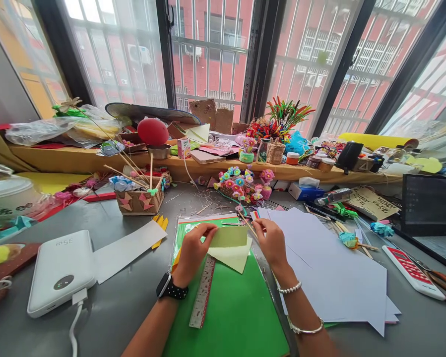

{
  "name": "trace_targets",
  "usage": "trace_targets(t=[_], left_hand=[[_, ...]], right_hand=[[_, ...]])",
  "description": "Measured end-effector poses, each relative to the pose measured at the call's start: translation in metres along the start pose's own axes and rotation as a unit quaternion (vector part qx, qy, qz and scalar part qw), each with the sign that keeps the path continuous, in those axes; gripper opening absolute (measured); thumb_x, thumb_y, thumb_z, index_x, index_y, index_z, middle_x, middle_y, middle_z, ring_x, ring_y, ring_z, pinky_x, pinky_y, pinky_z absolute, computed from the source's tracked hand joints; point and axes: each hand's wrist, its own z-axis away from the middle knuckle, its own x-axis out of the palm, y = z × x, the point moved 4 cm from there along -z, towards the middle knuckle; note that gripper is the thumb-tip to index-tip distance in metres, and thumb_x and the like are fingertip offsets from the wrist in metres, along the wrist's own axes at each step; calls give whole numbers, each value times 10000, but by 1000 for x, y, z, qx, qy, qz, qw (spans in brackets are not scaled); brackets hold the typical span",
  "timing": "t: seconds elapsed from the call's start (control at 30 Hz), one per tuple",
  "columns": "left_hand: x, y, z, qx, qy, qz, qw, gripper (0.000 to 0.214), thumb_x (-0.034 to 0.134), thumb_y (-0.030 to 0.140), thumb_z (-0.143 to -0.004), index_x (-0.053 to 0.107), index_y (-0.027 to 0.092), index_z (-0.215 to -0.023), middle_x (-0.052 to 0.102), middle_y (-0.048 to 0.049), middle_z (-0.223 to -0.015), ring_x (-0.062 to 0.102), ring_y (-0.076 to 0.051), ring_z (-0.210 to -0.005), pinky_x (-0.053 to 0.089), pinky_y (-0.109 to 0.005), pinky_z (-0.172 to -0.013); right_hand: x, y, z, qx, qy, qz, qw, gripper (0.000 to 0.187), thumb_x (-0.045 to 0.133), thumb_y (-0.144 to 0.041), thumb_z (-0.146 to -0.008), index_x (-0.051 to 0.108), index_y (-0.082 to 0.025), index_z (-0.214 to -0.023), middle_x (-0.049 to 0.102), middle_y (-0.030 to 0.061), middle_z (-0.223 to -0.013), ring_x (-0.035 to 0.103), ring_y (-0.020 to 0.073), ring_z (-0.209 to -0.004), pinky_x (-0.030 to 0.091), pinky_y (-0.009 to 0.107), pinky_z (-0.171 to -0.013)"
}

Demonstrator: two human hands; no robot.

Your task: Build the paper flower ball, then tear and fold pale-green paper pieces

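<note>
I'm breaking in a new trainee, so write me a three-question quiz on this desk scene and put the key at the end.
1. True or false: the left hand is holding the pale green paper at its edge.

2. Choose one. The right hand's fingers hold:
A) a calculator
B) a thin stick
C) a power bank

3. Fill in the colour: the ruler lies on a large ____ sheet.

Key: 1. True. 2. B. 3. Green.
</note>
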Motion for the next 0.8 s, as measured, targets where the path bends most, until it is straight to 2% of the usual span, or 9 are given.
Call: trace_targets(t=[0.07, 0.13, 0.2, 0.47, 0.57, 0.67, 0.8], left_hand=[[3, 3, 1, 16, -25, 5, 1000, 145, 461, 242, -789, 589, 177, -771, 644, -19, -748, 583, -142, -683, 447, -241, -624], [6, 5, 2, 33, -45, 7, 998, 146, 459, 235, -791, 594, 184, -775, 643, -15, -758, 583, -142, -700, 447, -240, -639], [7, 5, 3, 40, -44, 8, 998, 151, 454, 232, -793, 598, 187, -787, 646, -18, -775, 586, -146, -721, 448, -247, -658], [0, -2, -2, 12, -22, -7, 1000, 171, 442, 246, -792, 604, 192, -792, 663, -37, -786, 600, -167, -734, 455, -278, -674], [-7, -7, -4, -45, 20, 32, 998, 168, 458, 280, -780, 596, 185, -794, 663, -34, -741, 612, -170, -706, 466, -288, -672], [-10, -13, -3, -131, 49, 124, 982, 222, 464, 335, -771, 590, 157, -815, 662, -47, -737, 625, -174, -706, 483, -291, -677], [3, -12, -2, -194, -33, 250, 948, 294, 517, 393, -721, 599, 119, -789, 662, -72, -744, 630, -189, -702, 501, -298, -658]], right_hand=[[4, -8, 2, -29, -22, -19, 999, 146, 460, -232, -799, 593, -175, -819, 634, 54, -812, 547, 176, -760, 431, 284, -684], [13, -19, 5, -89, -82, -44, 992, 123, 507, -237, -774, 600, -182, -830, 638, 49, -802, 546, 184, -784, 424, 294, -713], [18, -24, 7, -97, -107, -46, 988, 121, 495, -214, -780, 613, -189, -773, 640, 42, -748, 546, 186, -750, 422, 295, -690], [15, -17, 4, -52, -96, -58, 992, 139, 490, -191, -768, 619, -189, -716, 639, 50, -708, 543, 197, -706, 421, 306, -655], [10, -11, 2, -13, -68, -75, 995, 150, 481, -211, -769, 617, -180, -714, 638, 63, -718, 550, 199, -695, 430, 313, -650], [6, -10, 2, 26, -42, -103, 993, 193, 440, -248, -794, 608, -166, -746, 644, 60, -730, 573, 175, -660, 452, 280, -614], [9, -10, 4, 95, -39, -206, 973, 235, 450, -318, -784, 606, -151, -728, 645, 45, -690, 590, 159, -616, 459, 239, -546]])
